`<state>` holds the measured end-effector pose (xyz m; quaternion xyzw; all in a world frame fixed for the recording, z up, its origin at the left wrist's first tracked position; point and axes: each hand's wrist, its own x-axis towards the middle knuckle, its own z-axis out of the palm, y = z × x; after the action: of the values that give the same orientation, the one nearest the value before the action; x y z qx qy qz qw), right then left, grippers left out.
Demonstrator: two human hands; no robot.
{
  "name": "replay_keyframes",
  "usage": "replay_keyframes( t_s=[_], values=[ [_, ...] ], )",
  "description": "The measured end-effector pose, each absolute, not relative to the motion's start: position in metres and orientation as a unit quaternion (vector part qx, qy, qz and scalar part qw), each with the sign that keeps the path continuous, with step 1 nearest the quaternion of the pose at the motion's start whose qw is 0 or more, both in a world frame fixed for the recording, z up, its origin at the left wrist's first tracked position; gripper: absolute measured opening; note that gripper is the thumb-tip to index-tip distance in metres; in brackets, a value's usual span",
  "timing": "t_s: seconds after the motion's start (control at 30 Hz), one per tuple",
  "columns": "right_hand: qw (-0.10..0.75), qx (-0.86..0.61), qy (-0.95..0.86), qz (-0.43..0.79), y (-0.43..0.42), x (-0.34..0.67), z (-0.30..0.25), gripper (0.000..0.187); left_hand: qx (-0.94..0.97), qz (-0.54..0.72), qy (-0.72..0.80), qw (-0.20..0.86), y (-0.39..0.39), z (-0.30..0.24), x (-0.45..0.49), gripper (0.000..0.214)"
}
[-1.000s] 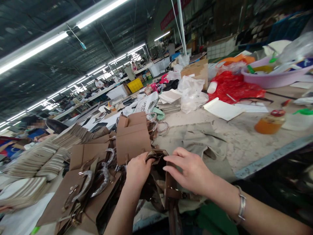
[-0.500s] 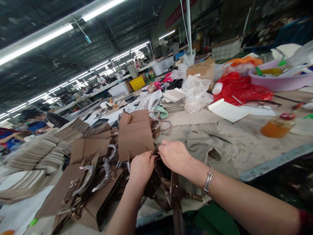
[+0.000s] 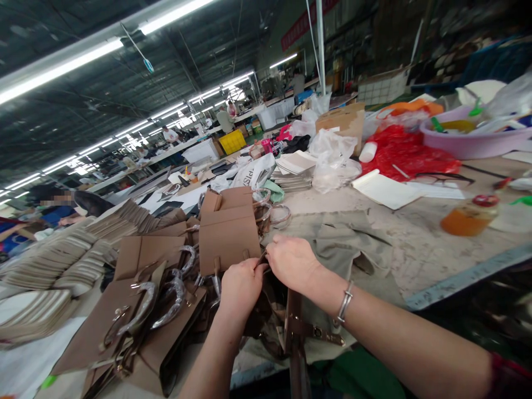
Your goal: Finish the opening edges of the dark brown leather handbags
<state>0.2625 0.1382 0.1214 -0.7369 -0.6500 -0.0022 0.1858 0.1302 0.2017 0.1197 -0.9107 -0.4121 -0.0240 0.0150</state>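
My left hand [image 3: 242, 285] is closed, thumb and fingers pinching the edge of a brown handbag [image 3: 272, 316] at the table's front edge. Close against it, my right hand [image 3: 293, 263] is curled over the same edge, its fingertips mostly hidden. Below the hands hangs a brown strap [image 3: 318, 331] with metal fittings. Just beyond my left hand lies another brown handbag [image 3: 228, 235] with its flap spread. More brown handbags [image 3: 158, 338] with plastic-wrapped handles are heaped to the left.
Stacked beige pieces [image 3: 50, 260] line the left side, near a co-worker [image 3: 78, 202]. Grey fabric [image 3: 344, 238] lies right of my hands. Farther right are a jar of amber liquid [image 3: 469, 216], eyeglasses [image 3: 444, 178], a red plastic bag [image 3: 407, 152] and a lilac basin [image 3: 469, 141].
My view has shifted very slightly. Both hands keep their grip on the handbag's edge, with the right hand a touch farther left.
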Motion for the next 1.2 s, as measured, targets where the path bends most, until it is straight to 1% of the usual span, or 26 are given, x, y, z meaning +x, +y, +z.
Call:
replay_keyframes(
  t_s=[0.1,0.17,0.33,0.4,0.47,0.5,0.57,0.67,0.73,0.8,0.87,0.93,0.97,1.1,1.2],
  values=[
    [0.192,-0.738,-0.648,-0.002,0.139,0.263,0.121,0.020,-0.911,-0.047,-0.409,0.000,0.202,0.118,0.129,0.024],
    [0.199,-0.740,-0.643,-0.004,0.139,0.262,0.120,0.018,-0.910,-0.060,-0.410,-0.004,0.203,0.117,0.129,0.026],
    [0.219,-0.746,-0.629,-0.011,0.138,0.262,0.120,0.017,-0.903,-0.036,-0.428,0.010,0.205,0.121,0.134,0.025],
    [0.253,-0.749,-0.612,0.001,0.132,0.266,0.122,0.018,-0.900,-0.022,-0.434,0.013,0.206,0.124,0.137,0.026],
    [0.314,-0.755,-0.575,0.039,0.120,0.272,0.124,0.016,-0.896,-0.015,-0.444,0.016,0.207,0.126,0.140,0.026],
    [0.348,-0.754,-0.554,0.064,0.111,0.274,0.125,0.021,-0.893,-0.013,-0.449,0.018,0.207,0.126,0.140,0.026],
    [0.406,-0.743,-0.521,0.106,0.088,0.274,0.123,0.039,-0.893,-0.018,-0.450,0.009,0.206,0.126,0.139,0.025],
    [0.454,-0.713,-0.518,0.134,0.052,0.258,0.105,0.062,-0.901,-0.042,-0.431,-0.029,0.207,0.123,0.136,0.023],
    [0.451,-0.692,-0.546,0.136,0.033,0.237,0.083,0.084,-0.904,-0.052,-0.422,-0.044,0.208,0.121,0.135,0.026],
    [0.434,-0.677,-0.578,0.138,0.024,0.214,0.057,0.110,-0.903,-0.047,-0.425,-0.038,0.211,0.119,0.137,0.030],
    [0.417,-0.659,-0.611,0.137,0.022,0.194,0.035,0.127,-0.901,-0.042,-0.430,-0.030,0.213,0.119,0.140,0.034],
    [0.405,-0.660,-0.617,0.139,0.025,0.182,0.022,0.133,-0.898,-0.039,-0.437,-0.023,0.216,0.120,0.143,0.036],
    [0.400,-0.667,-0.612,0.143,0.026,0.179,0.020,0.132,-0.897,-0.039,-0.440,-0.022,0.216,0.121,0.144,0.036],
    [0.391,-0.687,-0.592,0.159,0.025,0.184,0.030,0.115,-0.901,-0.032,-0.431,-0.033,0.216,0.125,0.143,0.033],
    [0.400,-0.689,-0.580,0.169,0.019,0.193,0.037,0.113,-0.909,-0.018,-0.412,-0.052,0.214,0.128,0.141,0.033]
  ],
)
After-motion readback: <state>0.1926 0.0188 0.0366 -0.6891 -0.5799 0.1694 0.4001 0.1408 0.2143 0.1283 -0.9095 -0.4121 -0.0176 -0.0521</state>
